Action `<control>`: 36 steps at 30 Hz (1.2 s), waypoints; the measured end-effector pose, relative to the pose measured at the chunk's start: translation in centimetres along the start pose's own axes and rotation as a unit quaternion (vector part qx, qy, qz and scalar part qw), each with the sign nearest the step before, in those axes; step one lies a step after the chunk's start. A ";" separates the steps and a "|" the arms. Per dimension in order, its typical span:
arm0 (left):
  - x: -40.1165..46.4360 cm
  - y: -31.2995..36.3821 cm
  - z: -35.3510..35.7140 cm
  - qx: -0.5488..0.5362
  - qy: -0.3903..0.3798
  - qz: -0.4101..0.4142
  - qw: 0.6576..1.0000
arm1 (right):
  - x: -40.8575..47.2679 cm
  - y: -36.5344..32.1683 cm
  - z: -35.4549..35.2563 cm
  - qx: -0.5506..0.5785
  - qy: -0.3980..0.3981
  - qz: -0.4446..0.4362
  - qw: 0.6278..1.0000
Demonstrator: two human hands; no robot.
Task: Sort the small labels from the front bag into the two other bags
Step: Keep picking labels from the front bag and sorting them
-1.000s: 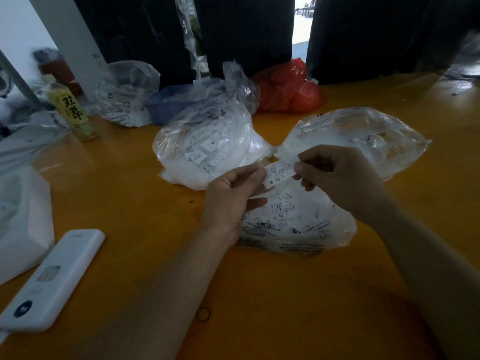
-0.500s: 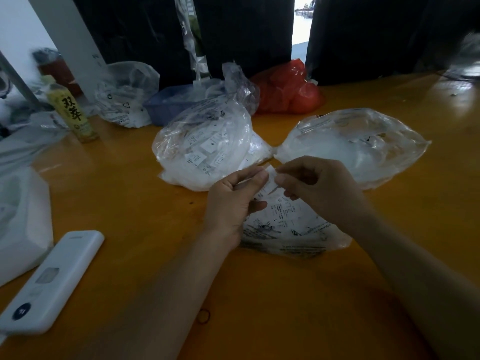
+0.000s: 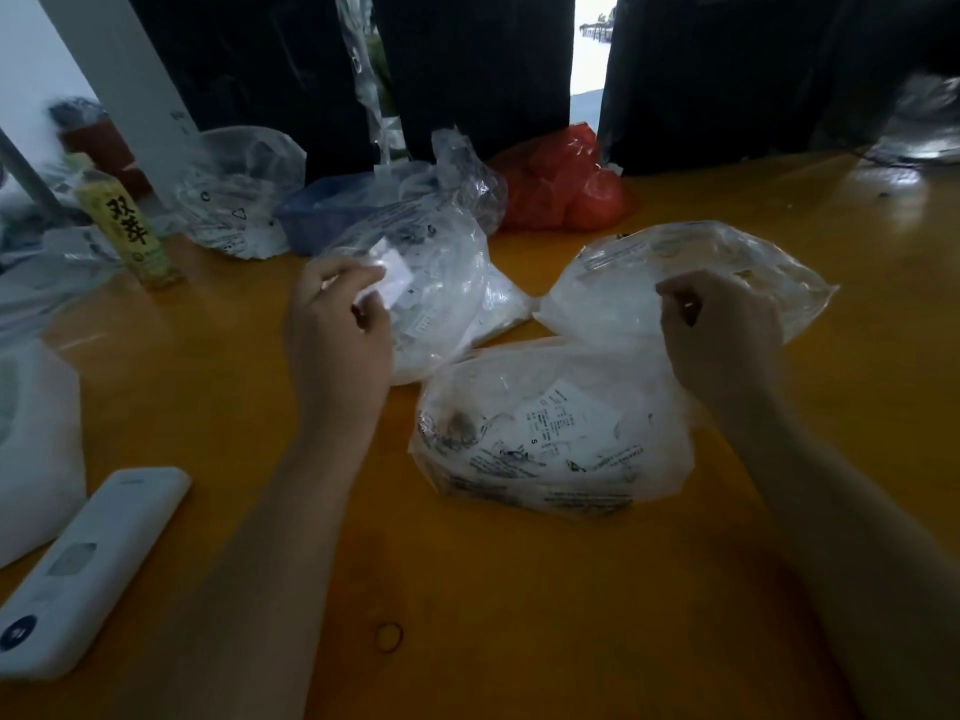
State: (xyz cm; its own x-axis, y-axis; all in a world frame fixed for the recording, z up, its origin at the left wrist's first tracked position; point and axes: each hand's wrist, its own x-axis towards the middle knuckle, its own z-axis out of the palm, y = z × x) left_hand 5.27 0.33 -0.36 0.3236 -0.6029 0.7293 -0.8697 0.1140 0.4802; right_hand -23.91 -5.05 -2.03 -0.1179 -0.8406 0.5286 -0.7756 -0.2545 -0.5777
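Observation:
Three clear plastic bags lie on the orange table. The front bag (image 3: 550, 439) holds printed white labels. My left hand (image 3: 337, 330) pinches a small white label (image 3: 392, 275) at the near side of the left bag (image 3: 447, 272). In front of the right bag (image 3: 691, 262), my right hand (image 3: 722, 340) has its fingers curled. A tiny white sliver (image 3: 689, 304) shows between its fingertips, seemingly another small label. Both hands are above and apart from the front bag.
A white remote-like device (image 3: 88, 569) lies at the near left beside a white bag (image 3: 36, 444). A yellow bottle (image 3: 124, 226), another clear bag (image 3: 239, 200), a blue tub (image 3: 332, 210) and a red bag (image 3: 566, 184) line the back. A rubber band (image 3: 389, 638) lies near the front.
My hands were together over the front bag holding one label between them. They have since parted, the left up toward the left bag with a label, the right out to the right bag.

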 end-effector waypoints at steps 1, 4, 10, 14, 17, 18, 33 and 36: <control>0.3 -1.0 0.1 0.048 -0.044 -0.022 0.998 | 0.3 0.7 0.0 -0.061 -0.035 0.010 0.997; 0.1 -2.5 1.0 0.181 -0.171 -0.047 0.967 | 0.6 1.6 0.1 -0.162 -0.140 0.013 0.977; -0.1 -2.4 1.8 0.201 -0.212 -0.014 0.956 | 0.7 2.1 0.4 -0.185 -0.155 -0.011 0.970; -0.6 -1.9 1.9 0.102 -0.171 -0.027 0.980 | 0.6 2.2 0.6 -0.137 -0.067 -0.020 0.988; -0.7 -1.4 1.9 0.054 -0.168 -0.038 0.984 | 0.8 2.1 0.6 -0.149 -0.020 -0.019 0.988; -0.9 -1.1 1.8 0.053 -0.156 -0.036 0.986 | 0.8 2.1 0.5 -0.148 -0.016 -0.017 0.989; -6.2 6.1 2.5 -0.350 -0.352 -0.161 0.853 | -2.6 -4.2 -1.4 0.333 -0.256 0.008 0.907; -6.5 6.1 2.9 -0.433 -0.300 -0.248 0.813 | -3.0 -4.4 -0.9 0.334 -0.264 0.003 0.905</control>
State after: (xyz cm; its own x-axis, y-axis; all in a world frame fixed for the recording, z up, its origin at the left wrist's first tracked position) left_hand -3.23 2.66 -3.61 0.0879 -0.9914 0.0973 -0.0160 0.0962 0.9952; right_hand -20.69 -1.00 -0.47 0.3282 -0.9093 0.2559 -0.2071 -0.3336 -0.9197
